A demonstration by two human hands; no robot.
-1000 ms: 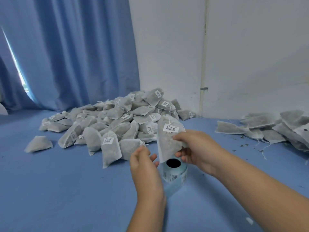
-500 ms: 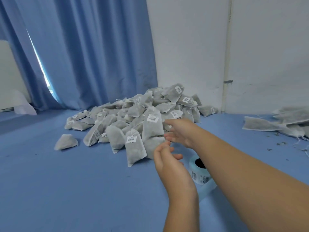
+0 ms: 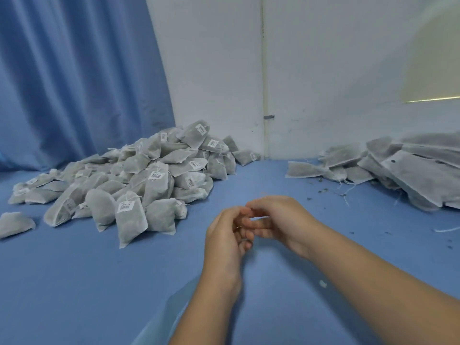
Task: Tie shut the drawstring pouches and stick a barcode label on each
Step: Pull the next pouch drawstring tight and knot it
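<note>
A big heap of tied grey pouches (image 3: 139, 185), many with white barcode labels, lies at the left against the curtain. A pile of flat pouches without labels (image 3: 403, 168) lies at the right. My left hand (image 3: 224, 237) and my right hand (image 3: 278, 220) meet over the blue surface in the middle, fingers curled, fingertips touching. A curved grey edge of the label roll (image 3: 245, 241) shows between my left fingers; the rest of the roll is hidden. A pale blue backing strip (image 3: 161, 319) trails toward the lower left. Neither hand holds a pouch.
A blue curtain (image 3: 74, 83) hangs at the back left and a white wall (image 3: 323, 70) stands behind both piles. One pouch (image 3: 15, 224) lies apart at the far left. Dark crumbs and loose strings (image 3: 346, 195) are scattered near the right pile.
My right hand let the labelled pouch go onto the left heap and drew back. Both hands have come together over the label roll, and my view swung back to the right.
</note>
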